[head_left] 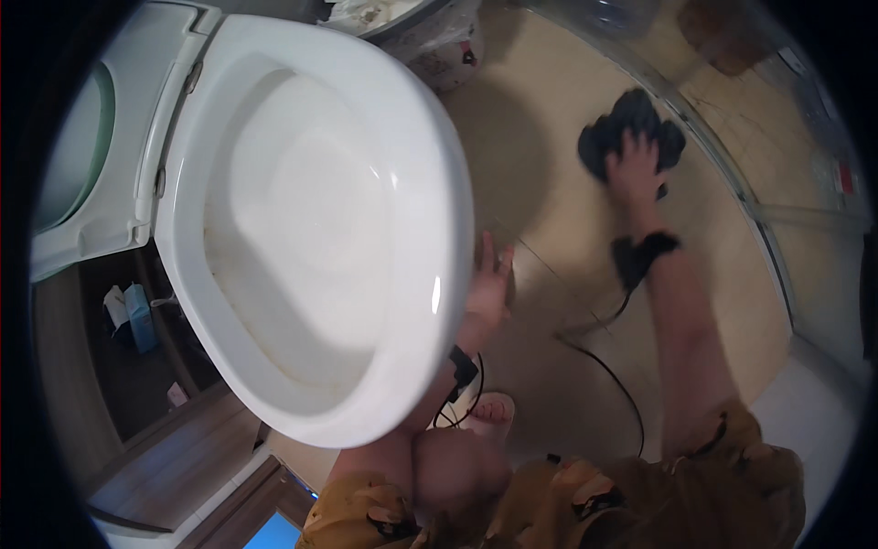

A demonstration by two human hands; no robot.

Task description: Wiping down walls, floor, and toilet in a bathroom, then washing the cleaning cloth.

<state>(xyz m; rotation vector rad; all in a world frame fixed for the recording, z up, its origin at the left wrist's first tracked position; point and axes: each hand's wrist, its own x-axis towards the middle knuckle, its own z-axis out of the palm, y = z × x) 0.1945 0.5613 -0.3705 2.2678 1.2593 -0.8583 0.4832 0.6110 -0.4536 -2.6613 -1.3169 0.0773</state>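
Observation:
On the tan floor to the right, a bunched dark grey cloth [596, 139] lies under my right hand [636, 172]. My right fingers are over the cloth and press it down, a little blurred. My left hand [491, 291] is beside the outer side of the white toilet bowl [439, 210], low near the floor, with its fingers apart and nothing seen in it. The bowl's rim hides part of my left hand and forearm. Black bands with cables are on both my wrists.
The toilet's raised seat and lid [128, 137] are at the left. A curved glass partition track [722, 156] borders the floor on the right. A lined waste bin [439, 46] stands behind the bowl. A black cable [622, 389] trails across the floor.

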